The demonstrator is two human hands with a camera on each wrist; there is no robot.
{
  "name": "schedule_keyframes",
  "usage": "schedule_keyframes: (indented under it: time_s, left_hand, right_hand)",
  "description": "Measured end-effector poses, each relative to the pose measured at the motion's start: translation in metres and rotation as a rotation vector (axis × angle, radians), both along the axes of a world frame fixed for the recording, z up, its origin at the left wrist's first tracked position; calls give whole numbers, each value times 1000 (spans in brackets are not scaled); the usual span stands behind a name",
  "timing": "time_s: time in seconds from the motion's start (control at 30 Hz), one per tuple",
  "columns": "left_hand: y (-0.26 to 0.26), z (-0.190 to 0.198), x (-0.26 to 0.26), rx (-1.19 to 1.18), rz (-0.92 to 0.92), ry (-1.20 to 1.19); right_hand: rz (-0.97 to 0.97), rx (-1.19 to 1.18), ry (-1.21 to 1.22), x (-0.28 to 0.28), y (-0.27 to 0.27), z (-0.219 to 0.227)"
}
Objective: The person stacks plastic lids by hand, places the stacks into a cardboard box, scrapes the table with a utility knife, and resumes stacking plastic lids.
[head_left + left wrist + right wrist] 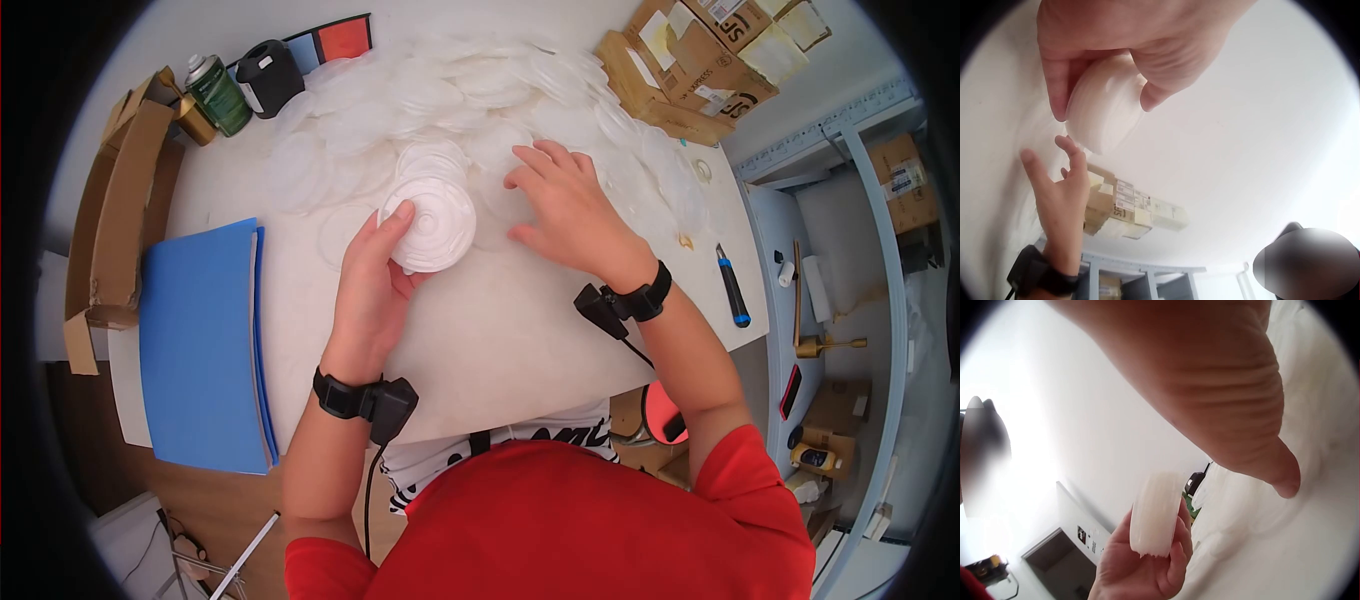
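Note:
My left hand (372,262) grips a stack of round translucent plastic lids (432,232), thumb over the top face and fingers curled beneath. From the side, in the right wrist view, the stack (1155,515) looks thick, with many edges layered together. To the right of it, my right hand (572,208) hovers at the near edge of a wide pile of similar lids (460,95), fingers spread and slightly bent, holding nothing. In the left wrist view the right hand (1063,200) appears just below the stack (1104,106), apart from it.
A blue folder (200,345) lies at the left beside an opened cardboard box (120,210). A green can (218,95) and a black bottle (270,78) stand at the back left. Cardboard boxes (700,65) sit back right; a utility knife (733,287) lies near the right edge.

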State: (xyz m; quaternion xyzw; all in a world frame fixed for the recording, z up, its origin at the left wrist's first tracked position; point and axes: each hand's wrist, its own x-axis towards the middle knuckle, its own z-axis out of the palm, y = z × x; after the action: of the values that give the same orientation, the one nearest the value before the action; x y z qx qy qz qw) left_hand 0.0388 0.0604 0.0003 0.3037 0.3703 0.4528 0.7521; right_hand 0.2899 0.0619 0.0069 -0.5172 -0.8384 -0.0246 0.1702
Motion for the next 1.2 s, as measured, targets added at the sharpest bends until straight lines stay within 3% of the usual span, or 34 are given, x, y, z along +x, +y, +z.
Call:
schedule_keyframes:
  time_s: [0.13,0.7,0.93,1.2]
  left_hand:
    - [-1,5,0,22,8,2]
    - [-2,2,0,46,-78,-52]
    - [0,-3,0,17,-15,-61]
    - [2,-4,-2,13,98,-23]
  right_hand:
    - [4,-96,-47,3,6,3]
    - [-19,-20,32,7,12,1]
    - [-15,114,66,6,12,-10]
    - [-46,63,26,0,13,-9]
